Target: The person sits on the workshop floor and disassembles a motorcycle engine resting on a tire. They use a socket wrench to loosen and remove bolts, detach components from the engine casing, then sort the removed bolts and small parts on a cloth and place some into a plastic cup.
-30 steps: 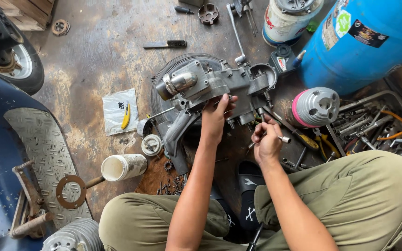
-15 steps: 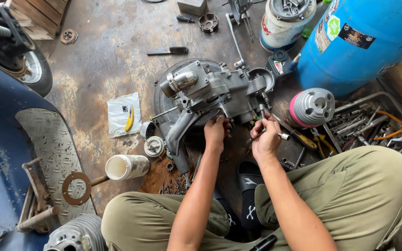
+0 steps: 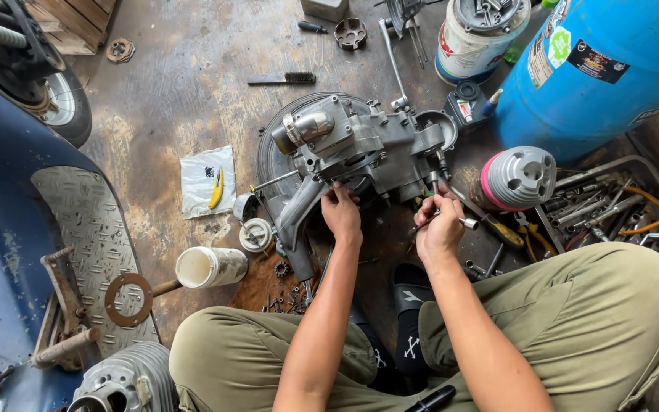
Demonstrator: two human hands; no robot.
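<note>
Your left hand rests fingertips against the grey cast-metal engine case's near edge, gripping nothing, while your right hand clenches a slim metal socket driver just beside it.

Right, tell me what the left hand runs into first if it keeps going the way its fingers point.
The left hand points up the picture, fingers already at the lower edge of the grey engine casing. Going straight on, it would meet that casing first, though depth there is hard to judge.
</note>
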